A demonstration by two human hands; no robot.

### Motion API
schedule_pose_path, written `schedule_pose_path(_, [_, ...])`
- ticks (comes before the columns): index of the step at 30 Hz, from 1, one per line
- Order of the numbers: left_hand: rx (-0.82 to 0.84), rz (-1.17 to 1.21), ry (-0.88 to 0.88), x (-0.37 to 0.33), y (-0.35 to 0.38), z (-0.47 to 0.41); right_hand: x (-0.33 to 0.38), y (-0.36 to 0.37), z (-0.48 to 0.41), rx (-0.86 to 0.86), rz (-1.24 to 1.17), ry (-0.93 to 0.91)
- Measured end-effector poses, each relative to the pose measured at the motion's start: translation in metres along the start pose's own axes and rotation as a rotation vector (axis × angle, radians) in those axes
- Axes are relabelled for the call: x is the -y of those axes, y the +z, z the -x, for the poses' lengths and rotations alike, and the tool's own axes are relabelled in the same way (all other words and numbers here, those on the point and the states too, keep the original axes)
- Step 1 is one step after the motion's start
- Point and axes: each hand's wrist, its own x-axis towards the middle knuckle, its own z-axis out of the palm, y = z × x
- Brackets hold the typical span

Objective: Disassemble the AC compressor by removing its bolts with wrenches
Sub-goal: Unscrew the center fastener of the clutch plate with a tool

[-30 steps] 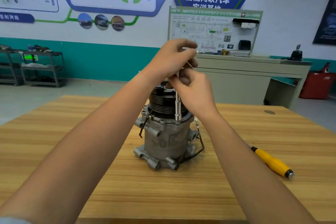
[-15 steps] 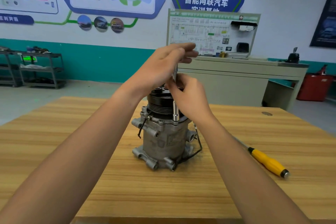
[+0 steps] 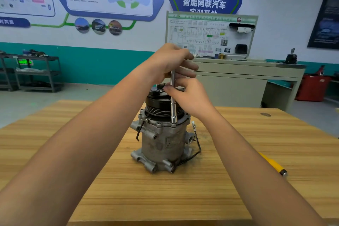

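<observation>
The left hand (image 3: 171, 60) is closing back over the socket wrench (image 3: 173, 105) top after opening, and the right hand (image 3: 189, 98) is pinching its shaft. The AC compressor (image 3: 161, 141) bolt is probably backing out turn by turn.

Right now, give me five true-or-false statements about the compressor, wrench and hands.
1. The compressor stands upright on the table. True.
2. The wrench lies flat on the table. False: it stands upright, its socket on the compressor's upper flange.
3. The left hand grips the wrench's top end. True.
4. The right hand rests on the table. False: it pinches the wrench's shaft.
5. The yellow-handled tool lies on the table. True.
</observation>
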Motion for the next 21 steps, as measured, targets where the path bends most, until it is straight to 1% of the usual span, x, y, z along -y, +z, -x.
schedule_pose_path(3, [-0.074,0.262,-0.089,0.002,0.007,-0.002,0.0,-0.001,0.0,0.018,0.027,0.014])
schedule_pose_path(5, [-0.088,0.462,-0.152,0.003,0.009,-0.001,-0.001,-0.004,0.001,0.026,0.021,0.021])
schedule_pose_path(7, [-0.093,0.604,-0.15,0.005,0.006,0.001,-0.003,-0.006,0.001,0.023,0.005,0.034])
schedule_pose_path(8, [-0.107,0.628,-0.122,0.008,0.004,0.004,-0.004,-0.006,0.002,0.012,-0.007,0.043])
schedule_pose_path(10, [-0.164,0.538,-0.004,0.015,0.002,0.014,-0.006,-0.006,0.004,-0.019,-0.029,0.052])
schedule_pose_path(12, [-0.19,0.287,0.152,0.022,0.003,0.025,-0.007,-0.004,0.005,-0.024,-0.039,0.047])
schedule_pose_path(14, [-0.16,-0.013,0.316,0.026,0.004,0.031,-0.006,-0.003,0.007,-0.015,-0.043,0.045])
schedule_pose_path(15, [-0.13,-0.111,0.37,0.026,0.003,0.032,-0.006,-0.002,0.007,-0.009,-0.039,0.044])
schedule_pose_path(16, [-0.101,-0.155,0.392,0.025,0.002,0.031,-0.005,-0.002,0.008,-0.001,-0.024,0.043])
schedule_pose_path(19, [-0.041,-0.16,0.355,0.02,-0.004,0.025,-0.004,-0.001,0.008,0.008,0.025,0.036])
schedule_pose_path(21, [-0.081,-0.243,0.339,0.019,-0.005,0.019,-0.003,0.003,0.008,0.003,0.026,0.033])
